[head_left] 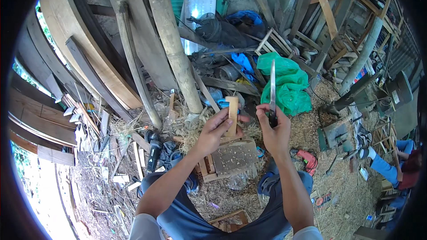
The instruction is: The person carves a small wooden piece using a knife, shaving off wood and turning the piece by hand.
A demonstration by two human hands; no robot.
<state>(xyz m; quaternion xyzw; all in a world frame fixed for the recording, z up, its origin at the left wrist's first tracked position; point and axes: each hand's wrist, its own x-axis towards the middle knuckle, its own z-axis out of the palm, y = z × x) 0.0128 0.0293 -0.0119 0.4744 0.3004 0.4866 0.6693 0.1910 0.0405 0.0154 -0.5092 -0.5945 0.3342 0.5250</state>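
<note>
My left hand [214,130] is closed around a short, pale wooden piece [232,111] with a wider top end, held upright. In my right hand [276,134] is a knife [272,84], gripped by its black handle with the long blade pointing up and away from me. The blade stands apart from the wood, to its right. Below both hands, between my knees, sits a small wooden stool [233,159] with wood shavings scattered over its top.
A black angle grinder [153,153] lies left of my legs, a red power tool [308,162] right of them. Green plastic bag [289,84] lies ahead. Boards [91,53] and a thick pole [171,40] lean at left. Another person [407,166] sits at far right.
</note>
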